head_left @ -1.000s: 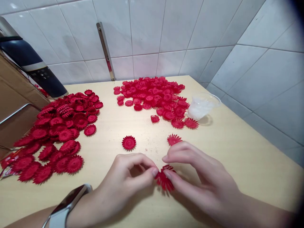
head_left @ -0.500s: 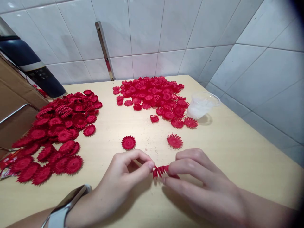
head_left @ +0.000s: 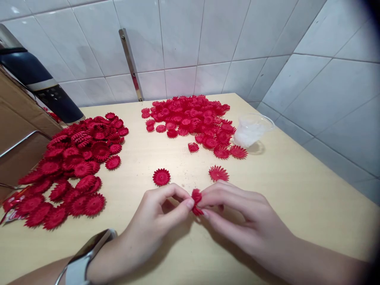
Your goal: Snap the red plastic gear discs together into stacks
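Between my hands is a small red fringed piece [head_left: 196,201], bunched up and partly hidden by fingertips. My left hand [head_left: 166,213] pinches its left side with thumb and forefinger. From the right, my right hand [head_left: 240,217] closes thumb and fingers on the same piece. Just beyond my left hand lies a round red petalled disc [head_left: 161,177], flat on the table. Another red petalled disc [head_left: 219,173], a lighter red, lies right behind my right hand's fingers.
At the left is a heap of dark red discs [head_left: 80,166] beside a cardboard box [head_left: 23,118] and a dark blue bottle [head_left: 44,79]. A second heap of red discs [head_left: 190,116] is at the back. A clear plastic cup [head_left: 251,128] with whitish contents stands right of it.
The red piece, earlier stretched as a fringed strip between my hands, is now bunched at the fingertips. My right hand's fingers have moved left, closer to my left hand.
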### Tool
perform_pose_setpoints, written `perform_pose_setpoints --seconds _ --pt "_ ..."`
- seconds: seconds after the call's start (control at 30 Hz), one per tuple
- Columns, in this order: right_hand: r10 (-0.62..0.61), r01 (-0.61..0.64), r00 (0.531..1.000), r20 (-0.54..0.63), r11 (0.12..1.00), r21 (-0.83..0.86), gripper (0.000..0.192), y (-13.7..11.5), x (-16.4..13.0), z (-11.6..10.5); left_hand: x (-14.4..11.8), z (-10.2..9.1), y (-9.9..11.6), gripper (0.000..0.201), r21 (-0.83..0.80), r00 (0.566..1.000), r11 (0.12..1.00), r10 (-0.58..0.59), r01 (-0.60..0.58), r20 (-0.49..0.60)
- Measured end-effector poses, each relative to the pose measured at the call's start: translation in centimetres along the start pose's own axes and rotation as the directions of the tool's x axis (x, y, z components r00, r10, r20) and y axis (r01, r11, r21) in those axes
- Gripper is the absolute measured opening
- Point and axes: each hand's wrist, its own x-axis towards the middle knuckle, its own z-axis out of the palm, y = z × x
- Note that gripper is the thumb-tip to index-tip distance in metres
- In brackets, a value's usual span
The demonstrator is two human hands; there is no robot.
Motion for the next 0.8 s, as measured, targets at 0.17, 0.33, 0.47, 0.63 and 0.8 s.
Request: perform_pose_setpoints --seconds 0.17,0.33,0.47,0.63,0.8 --pt "0.306 -0.317 0.948 0.092 0.935 0.157 0.01 0.07 -0.01 -0.06 -0.1 0.08 -0.24 0.011 -0.003 1.0 1.0 -0.019 0.019 0.011" --pt "0.451 -0.498 0.867 0.211 0.785 0.369 0.008 0.1 0.08 -0.04 -0.05 0.14 0.08 0.011 -0.057 0.999 0.997 -0.047 0.047 0.007" --pt "0.465 -0.54 0.841 0.275 0.706 0.458 0.009 0.15 0.06 -0.11 0.02 0.06 0.25 0.008 -0.149 0.996 0.985 -0.084 0.087 0.028" --pt "0.456 -0.524 0.852 0.258 0.714 0.465 0.007 0.24 -0.02 -0.31 0.04 0.06 0.24 0.007 -0.226 0.995 0.969 -0.094 0.096 0.021" --pt "0.447 -0.494 0.869 0.212 0.77 0.403 0.006 0.41 0.24 -0.52 0.2 0.16 0.52 0.011 -0.194 0.989 0.972 -0.143 0.135 -0.025"
